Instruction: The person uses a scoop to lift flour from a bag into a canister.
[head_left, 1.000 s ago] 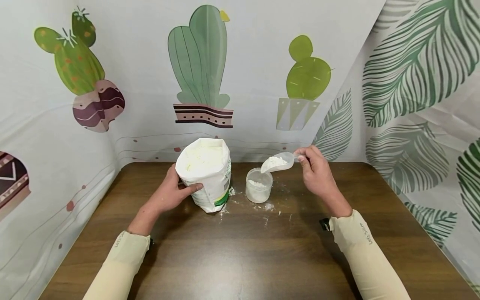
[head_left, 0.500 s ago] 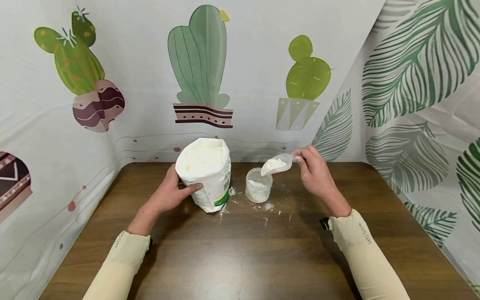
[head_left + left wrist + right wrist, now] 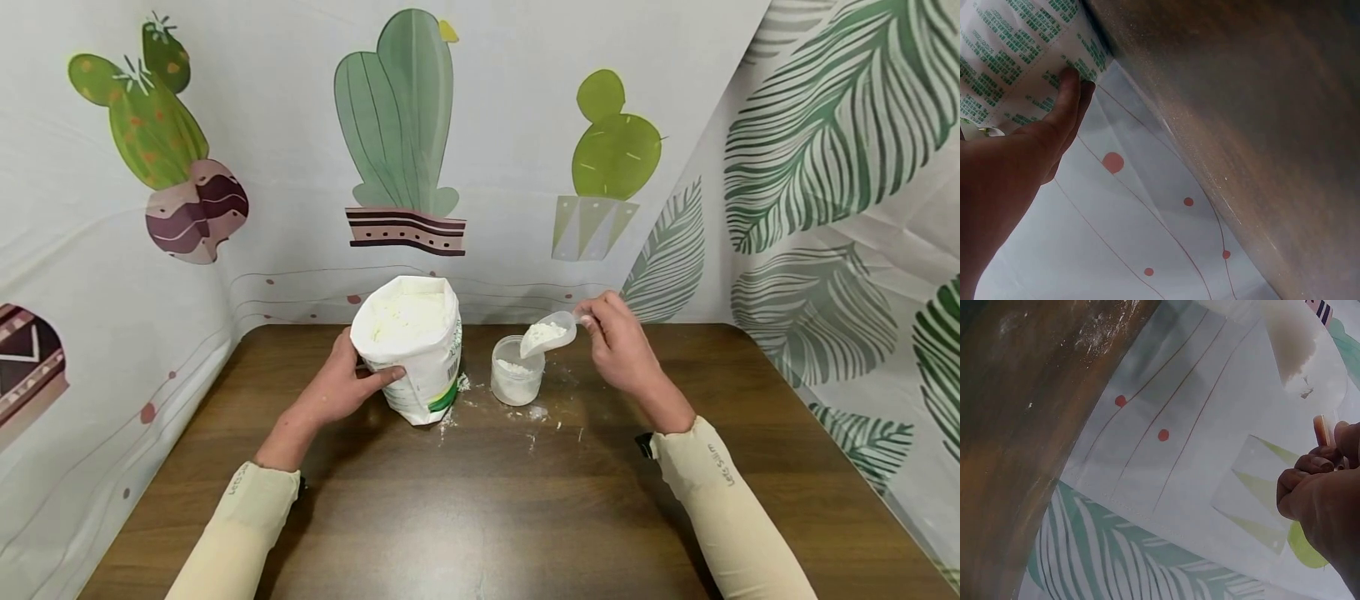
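Note:
My left hand [image 3: 347, 383] grips the side of an open white paper bag [image 3: 420, 383], its thumb across the front and the other fingers round the far side. White powder fills the bag near its top. Green print covers the bag [image 3: 1016, 56] in the left wrist view. My right hand [image 3: 621, 346] pinches the handle of a clear plastic scoop [image 3: 564, 329] loaded with white powder. The scoop's lip tilts down over the mouth of a clear round jar [image 3: 517, 385], which stands on the table partly filled with powder. In the right wrist view the scoop [image 3: 1310, 362] is cut off by the top edge.
Spilled powder [image 3: 537, 412] dusts the brown wooden table [image 3: 465, 517] around the jar and bag. Close behind the table's far edge hangs a white cloth [image 3: 510, 167] printed with cacti and leaves.
My right hand has moved a little left and tipped the scoop lower, bringing its lip over the jar's opening. The left hand, bag and jar have stayed put.

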The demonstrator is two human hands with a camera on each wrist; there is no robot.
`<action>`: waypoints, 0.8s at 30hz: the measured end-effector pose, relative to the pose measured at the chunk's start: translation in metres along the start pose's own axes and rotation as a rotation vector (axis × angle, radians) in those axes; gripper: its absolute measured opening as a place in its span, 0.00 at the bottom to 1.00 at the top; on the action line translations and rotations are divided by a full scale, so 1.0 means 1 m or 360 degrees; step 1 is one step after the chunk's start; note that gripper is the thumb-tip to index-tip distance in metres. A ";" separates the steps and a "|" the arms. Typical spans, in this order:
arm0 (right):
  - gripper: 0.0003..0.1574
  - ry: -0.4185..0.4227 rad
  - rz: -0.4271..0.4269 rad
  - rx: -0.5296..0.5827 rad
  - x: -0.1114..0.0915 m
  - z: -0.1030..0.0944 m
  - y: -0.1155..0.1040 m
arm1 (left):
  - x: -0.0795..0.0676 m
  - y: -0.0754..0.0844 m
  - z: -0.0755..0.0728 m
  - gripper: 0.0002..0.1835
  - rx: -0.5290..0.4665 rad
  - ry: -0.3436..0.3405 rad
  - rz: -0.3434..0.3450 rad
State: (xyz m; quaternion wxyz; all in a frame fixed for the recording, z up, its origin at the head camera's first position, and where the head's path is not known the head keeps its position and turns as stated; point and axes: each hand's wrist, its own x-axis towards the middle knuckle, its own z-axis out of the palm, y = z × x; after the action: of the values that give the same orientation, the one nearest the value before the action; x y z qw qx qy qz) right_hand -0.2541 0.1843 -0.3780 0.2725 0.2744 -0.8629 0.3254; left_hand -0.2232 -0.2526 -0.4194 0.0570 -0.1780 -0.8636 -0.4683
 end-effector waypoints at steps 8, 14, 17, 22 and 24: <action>0.09 -0.0010 -0.0083 -0.0053 0.001 0.005 -0.001 | 0.000 0.000 0.000 0.52 0.0023 0.0002 0.0000; 0.08 -0.0035 -0.0116 -0.0078 0.002 0.007 -0.002 | 0.000 0.001 -0.001 0.52 0.0033 0.0005 0.0016; 0.09 -0.0028 -0.0135 -0.0082 0.003 0.008 -0.003 | 0.000 0.001 0.000 0.51 0.0027 0.0003 0.0019; 0.10 -0.0007 -0.0188 -0.0097 0.004 0.010 -0.003 | 0.000 0.001 -0.001 0.52 0.0019 0.0010 0.0025; 0.11 -0.0002 -0.0214 -0.0104 0.004 0.011 -0.002 | 0.000 0.002 -0.001 0.53 0.0017 0.0013 0.0028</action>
State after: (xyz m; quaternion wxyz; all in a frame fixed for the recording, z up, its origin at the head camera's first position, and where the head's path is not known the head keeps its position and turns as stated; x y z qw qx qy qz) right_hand -0.2584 0.1739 -0.3813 0.3022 0.3229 -0.8528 0.2779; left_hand -0.2226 -0.2524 -0.4177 0.0656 -0.1834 -0.8642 -0.4638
